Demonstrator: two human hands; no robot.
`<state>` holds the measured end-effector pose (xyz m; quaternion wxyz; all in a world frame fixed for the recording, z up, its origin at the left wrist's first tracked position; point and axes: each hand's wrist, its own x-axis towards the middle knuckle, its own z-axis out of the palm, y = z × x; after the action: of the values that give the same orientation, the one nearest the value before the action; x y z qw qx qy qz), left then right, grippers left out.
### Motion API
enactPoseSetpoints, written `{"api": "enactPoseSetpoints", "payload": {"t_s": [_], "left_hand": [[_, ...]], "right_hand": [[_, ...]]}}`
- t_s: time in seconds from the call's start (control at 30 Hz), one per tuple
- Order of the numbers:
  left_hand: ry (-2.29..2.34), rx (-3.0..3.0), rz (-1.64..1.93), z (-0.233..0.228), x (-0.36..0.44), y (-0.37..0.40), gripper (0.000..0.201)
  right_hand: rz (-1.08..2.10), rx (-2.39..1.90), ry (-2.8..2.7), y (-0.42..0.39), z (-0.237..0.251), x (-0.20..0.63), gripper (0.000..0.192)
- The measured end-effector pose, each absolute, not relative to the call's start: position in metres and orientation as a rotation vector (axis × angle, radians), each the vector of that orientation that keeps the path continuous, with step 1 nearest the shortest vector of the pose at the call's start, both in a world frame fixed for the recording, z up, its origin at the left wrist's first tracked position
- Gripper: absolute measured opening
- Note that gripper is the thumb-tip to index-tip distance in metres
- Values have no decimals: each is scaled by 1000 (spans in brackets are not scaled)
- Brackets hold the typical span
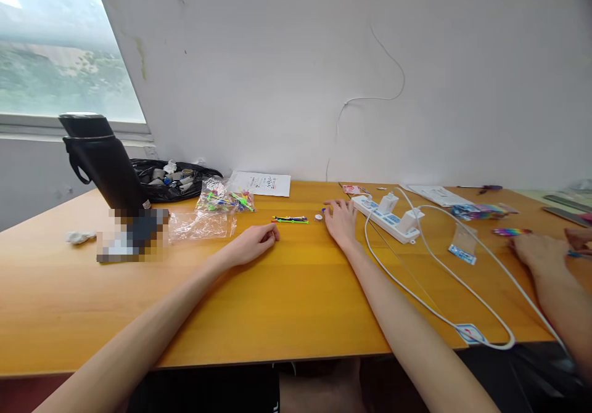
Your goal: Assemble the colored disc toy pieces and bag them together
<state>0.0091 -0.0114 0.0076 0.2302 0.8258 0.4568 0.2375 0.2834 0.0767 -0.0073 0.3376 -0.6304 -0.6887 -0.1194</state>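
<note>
My left hand [253, 243] rests on the wooden table with its fingers curled in and nothing visible in them. Just beyond its fingertips lies a small bundle of thin plastic sticks [290, 219] in green, yellow, red and dark blue. My right hand [341, 220] lies palm down with its fingers apart, left of the power strip. By its outer fingertips is a small dark blue piece [324, 210], partly covered, so I cannot tell whether they touch. A little round white piece [318, 217] sits between the sticks and this hand.
A clear bag of coloured plastic parts [224, 201], a black flask [104, 166] and a black bag of scraps [178, 179] stand left. Right are a white power strip [386, 220] with looping cables, small packets [464, 240] and another person's hand [541, 254].
</note>
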Motion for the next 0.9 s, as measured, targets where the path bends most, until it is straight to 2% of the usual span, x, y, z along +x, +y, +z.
{"api": "enactPoseSetpoints", "payload": {"t_s": [0.13, 0.67, 0.8, 0.9], "left_hand": [[1274, 2279, 636, 8, 9, -11, 21], [1243, 2263, 651, 7, 11, -10, 20], [1231, 2214, 744, 2, 11, -6, 19], [1192, 2111, 861, -3, 11, -3, 24]], "right_hand": [[-294, -1756, -1831, 82, -14, 289, 27], [-164, -1597, -1706, 91, -17, 295, 15], [3, -1406, -1606, 88, -9, 286, 16], [320, -1127, -1755, 77, -4, 262, 19]]}}
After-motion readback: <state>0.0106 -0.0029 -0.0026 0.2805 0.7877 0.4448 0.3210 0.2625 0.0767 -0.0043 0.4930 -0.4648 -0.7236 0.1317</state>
